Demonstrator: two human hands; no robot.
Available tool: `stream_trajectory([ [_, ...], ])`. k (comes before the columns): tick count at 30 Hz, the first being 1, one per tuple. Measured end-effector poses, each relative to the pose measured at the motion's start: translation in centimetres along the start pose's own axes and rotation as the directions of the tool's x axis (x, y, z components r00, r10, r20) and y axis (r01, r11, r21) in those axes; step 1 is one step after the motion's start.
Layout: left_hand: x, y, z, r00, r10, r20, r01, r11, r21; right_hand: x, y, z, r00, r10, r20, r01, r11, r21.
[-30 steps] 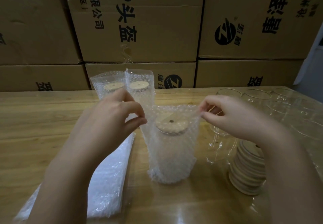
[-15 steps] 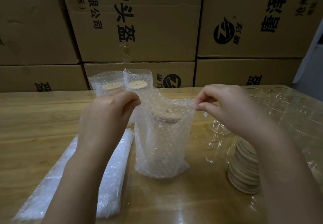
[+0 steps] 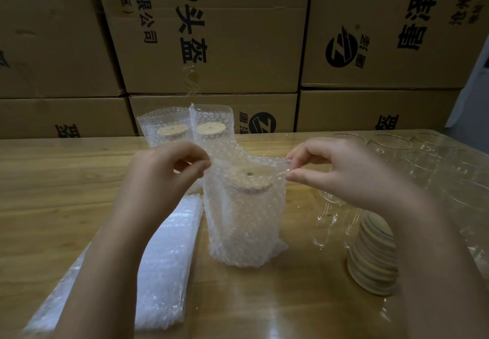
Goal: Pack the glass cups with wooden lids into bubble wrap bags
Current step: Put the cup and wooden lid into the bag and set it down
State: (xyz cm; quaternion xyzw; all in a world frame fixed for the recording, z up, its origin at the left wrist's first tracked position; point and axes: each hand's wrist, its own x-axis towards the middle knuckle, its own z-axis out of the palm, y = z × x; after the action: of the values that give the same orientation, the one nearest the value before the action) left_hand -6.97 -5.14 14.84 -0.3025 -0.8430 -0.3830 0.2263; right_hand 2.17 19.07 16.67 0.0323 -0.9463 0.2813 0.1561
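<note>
At the near edge of the wooden table (image 3: 53,180): one flat pile of bubble wrap bags (image 3: 164,272), left; one stack of round wooden lids (image 3: 370,264), right, number not countable.

Centre: one glass cup (image 3: 246,222), upright, fitted with a wooden lid (image 3: 248,180) with a small centre hole. It stands inside a clear bubble wrap bag (image 3: 279,246) whose mouth is open above the lid.

Left hand (image 3: 161,177) pinches the bag's left top edge; right hand (image 3: 336,172) pinches its right top edge.

Behind: two packed cups (image 3: 211,137), bagged, side by side, lids showing.

Far right: empty glass cups (image 3: 391,143), at least three rims, total unclear.

Rear: stacked cardboard boxes (image 3: 211,34), printed in black "头盔" and "有限公司", with round Z-like logos.
</note>
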Motion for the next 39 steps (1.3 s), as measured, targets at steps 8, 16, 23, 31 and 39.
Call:
stream_trajectory([
  [8,-0.3,-0.5,-0.8,0.993,-0.058,0.104,0.059,0.998,-0.004,0.5,-0.3,1.1,0.999,-0.037,0.04,0.038,0.999,-0.019],
  [16,-0.1,0.2,-1.1,0.993,-0.059,0.098,0.053,0.997,0.058,1.0,0.3,1.3,0.995,-0.037,-0.097,0.023,0.991,-0.135],
  [23,-0.1,-0.5,-1.1,0.995,-0.06,0.074,0.059,0.998,0.018,1.0,0.0,1.4,0.969,-0.082,-0.231,0.081,0.997,-0.011],
  [31,-0.1,-0.3,-1.0,0.998,-0.023,0.062,0.024,0.999,-0.021,0.9,0.2,1.3,0.973,-0.073,-0.217,0.082,0.996,0.034],
  [39,-0.1,-1.8,-1.2,0.942,-0.159,0.294,0.232,0.945,-0.23,0.8,0.6,1.1,1.0,0.013,-0.019,-0.008,0.966,0.259],
])
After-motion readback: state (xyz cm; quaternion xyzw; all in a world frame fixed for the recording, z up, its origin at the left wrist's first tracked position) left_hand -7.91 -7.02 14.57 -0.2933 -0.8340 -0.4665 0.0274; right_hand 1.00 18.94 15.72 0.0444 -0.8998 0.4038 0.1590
